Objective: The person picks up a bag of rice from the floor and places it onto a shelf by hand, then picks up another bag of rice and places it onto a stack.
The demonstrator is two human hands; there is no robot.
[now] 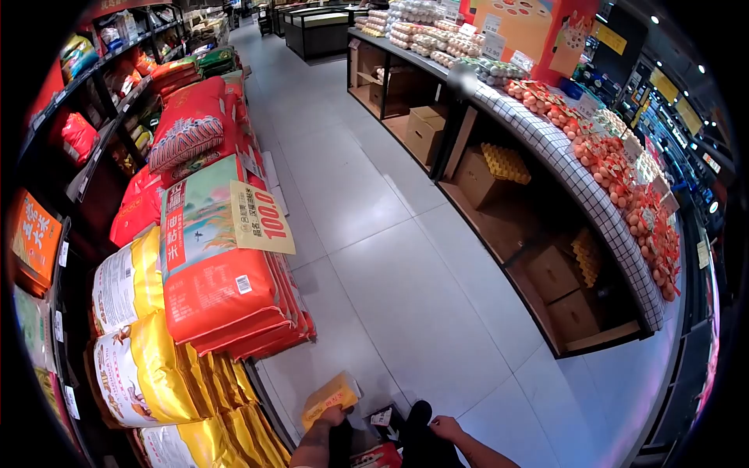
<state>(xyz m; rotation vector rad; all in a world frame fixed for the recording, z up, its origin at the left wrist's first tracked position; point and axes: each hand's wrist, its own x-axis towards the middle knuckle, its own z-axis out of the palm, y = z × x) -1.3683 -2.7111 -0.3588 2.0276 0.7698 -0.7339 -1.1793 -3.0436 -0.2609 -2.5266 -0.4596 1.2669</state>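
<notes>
My left hand (pixel 333 416) is closed on the edge of a yellow sign card (pixel 331 396) with red lettering, held low over the floor. My right hand (pixel 445 426) is beside my dark-clothed knee (pixel 421 411), its fingers curled together with nothing visible in them. Between my legs lies a dark item with a white label (pixel 381 418), its kind unclear. Below it a red printed package (pixel 378 455) shows in part. Left of my hands, a stack of red and green rice bags (pixel 222 300) carries a yellow price sign (pixel 263 217) reading 100.0.
Yellow and white bags (pixel 148 366) are piled at the lower left, before dark shelves (pixel 97 66). A grey tiled aisle (pixel 390 288) runs ahead. On the right, a counter with a checked cloth (pixel 546 148) bears netted eggs (pixel 616 175); cardboard boxes (pixel 552 273) sit underneath.
</notes>
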